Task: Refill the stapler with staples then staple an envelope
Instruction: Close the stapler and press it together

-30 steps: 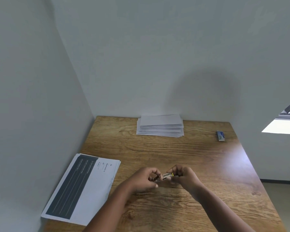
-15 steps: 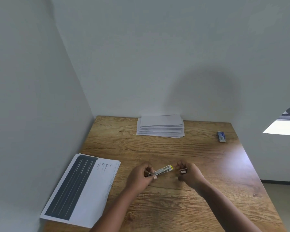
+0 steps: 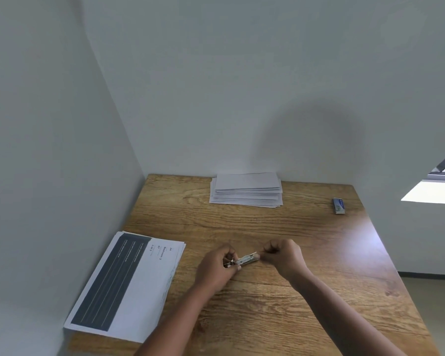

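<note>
A small metal stapler (image 3: pixel 246 260) is held just above the wooden desk (image 3: pixel 280 227), near its middle front. My left hand (image 3: pixel 217 267) grips the stapler's left end. My right hand (image 3: pixel 283 255) is closed at its right end, fingertips pinched on or against that end; what they hold is hidden. A stack of white envelopes (image 3: pixel 247 190) lies at the back of the desk against the wall. A small blue staple box (image 3: pixel 339 206) lies at the back right.
A pile of printed sheets (image 3: pixel 129 283) with a dark panel lies at the desk's front left, overhanging the edge. Walls close the desk on the left and at the back. The desk's right edge drops to the floor.
My right hand pulled away from the stapler half a second ago with something small and dark in its fingers, and is now back against the stapler's right end. The left hand stayed put.
</note>
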